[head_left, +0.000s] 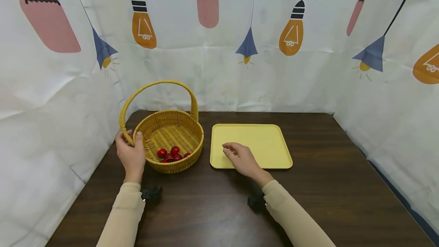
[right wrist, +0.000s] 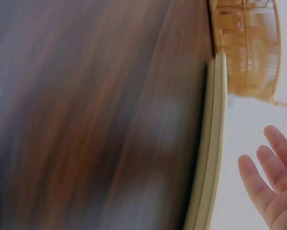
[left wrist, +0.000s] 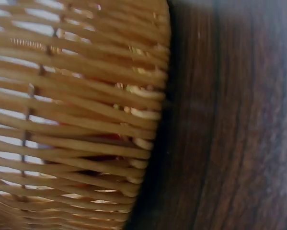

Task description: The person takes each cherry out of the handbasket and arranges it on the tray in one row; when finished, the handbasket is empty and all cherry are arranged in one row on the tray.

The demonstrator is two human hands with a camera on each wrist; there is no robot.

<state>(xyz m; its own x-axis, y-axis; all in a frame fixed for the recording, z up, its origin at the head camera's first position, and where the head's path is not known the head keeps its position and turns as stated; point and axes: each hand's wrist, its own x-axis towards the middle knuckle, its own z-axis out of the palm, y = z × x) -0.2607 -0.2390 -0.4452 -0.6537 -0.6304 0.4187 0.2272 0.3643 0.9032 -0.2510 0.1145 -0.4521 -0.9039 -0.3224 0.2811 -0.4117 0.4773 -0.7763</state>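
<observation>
A: Where is the basket (head_left: 171, 125), and what is the left hand (head_left: 130, 153) doing?

B: The basket stands on the table (head_left: 192, 205), directly to the right of the left hand. This hand grips it at the side, where the handle (head_left: 164, 82) meets the rim.

A: And the right hand (head_left: 241, 159)?

B: It is over the near part of the yellow tray (head_left: 264, 140). Its fingers are loosely bent, with gaps between them, and I see nothing held. If it touches the tray, I cannot tell.

A: The cherries (head_left: 169, 156)?

B: They lie together inside the basket, in its near part, between the two hands.

A: How would these things handle?

B: In my judgement the basket is light, a little springy, and its weave is not slippery. The rim or the handle is a good place to hold, but a pull from one side only could tilt it. The cherries I judge small, smooth, rather slippery and easy to bruise. It is better to take each around its middle, softly, with two fingertips.
</observation>
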